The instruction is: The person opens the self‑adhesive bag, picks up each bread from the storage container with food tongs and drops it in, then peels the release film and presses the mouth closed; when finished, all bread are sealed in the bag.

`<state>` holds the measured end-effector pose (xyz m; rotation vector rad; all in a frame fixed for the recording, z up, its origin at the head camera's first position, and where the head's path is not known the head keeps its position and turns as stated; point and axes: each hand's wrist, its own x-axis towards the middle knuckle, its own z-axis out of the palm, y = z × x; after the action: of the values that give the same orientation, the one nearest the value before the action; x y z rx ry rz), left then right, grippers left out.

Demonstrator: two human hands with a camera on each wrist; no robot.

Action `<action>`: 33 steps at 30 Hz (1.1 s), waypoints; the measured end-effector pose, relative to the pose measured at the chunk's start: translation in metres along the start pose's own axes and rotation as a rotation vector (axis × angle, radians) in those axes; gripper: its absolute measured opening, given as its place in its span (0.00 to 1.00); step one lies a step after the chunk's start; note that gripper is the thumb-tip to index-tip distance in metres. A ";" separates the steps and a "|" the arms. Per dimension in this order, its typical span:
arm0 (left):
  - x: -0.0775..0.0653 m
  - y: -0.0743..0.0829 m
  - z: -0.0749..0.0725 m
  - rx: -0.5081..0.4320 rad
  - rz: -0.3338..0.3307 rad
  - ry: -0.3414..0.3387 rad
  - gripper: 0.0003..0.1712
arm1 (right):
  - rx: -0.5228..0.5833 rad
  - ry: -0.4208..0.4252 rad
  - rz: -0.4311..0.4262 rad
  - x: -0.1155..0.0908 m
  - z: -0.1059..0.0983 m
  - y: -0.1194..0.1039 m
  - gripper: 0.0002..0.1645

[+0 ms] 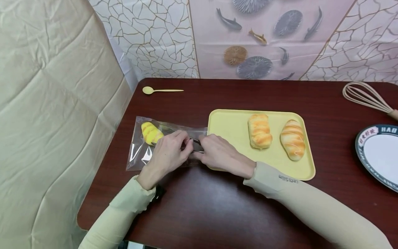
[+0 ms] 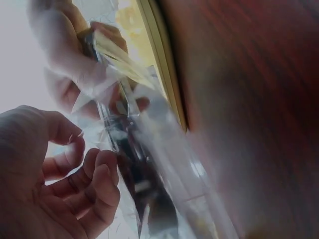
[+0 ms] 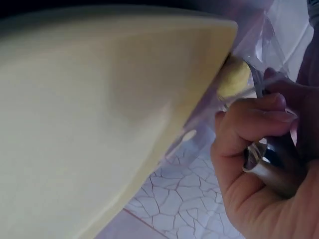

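A clear plastic bag (image 1: 135, 157) lies at the left of the table with a yellow striped bread roll (image 1: 151, 133) inside its far left end. My right hand (image 1: 223, 152) grips metal tongs (image 3: 281, 172), its fingers curled round their handle end. The tongs reach leftward into the bag toward the roll; whether their tips touch it is hidden behind my left hand (image 1: 169, 150). At the bag's mouth, the left thumb and forefinger appear to pinch the plastic, with the other fingers curled, as the left wrist view shows.
Right of the bag, a yellow tray (image 1: 230, 122) bears a ridged bread loaf (image 1: 259, 131) and an oval bread roll (image 1: 292, 140). A pale yellow spoon (image 1: 161, 90) lies at the back left. A whisk (image 1: 367, 97) and a dark-rimmed plate (image 1: 362, 152) lie at the right.
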<state>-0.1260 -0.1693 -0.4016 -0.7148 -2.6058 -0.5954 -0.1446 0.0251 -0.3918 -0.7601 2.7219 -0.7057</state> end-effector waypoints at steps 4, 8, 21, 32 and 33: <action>0.000 -0.003 -0.002 -0.010 -0.032 0.005 0.10 | 0.014 -0.064 0.049 -0.006 -0.007 0.001 0.21; 0.001 -0.003 -0.002 -0.004 -0.048 -0.004 0.11 | 0.017 -0.055 -0.005 -0.007 -0.008 0.004 0.19; 0.002 -0.005 0.004 -0.040 -0.010 0.019 0.11 | 0.038 0.048 -0.071 -0.003 -0.003 0.008 0.20; 0.004 0.000 -0.001 -0.013 -0.088 -0.021 0.11 | 0.040 0.021 -0.089 0.013 0.010 0.013 0.19; 0.005 -0.001 -0.001 -0.009 -0.100 -0.019 0.11 | 0.031 0.026 -0.081 0.014 0.013 0.016 0.20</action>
<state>-0.1297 -0.1687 -0.3986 -0.5979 -2.6702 -0.6332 -0.1586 0.0247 -0.4118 -0.8643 2.7101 -0.7786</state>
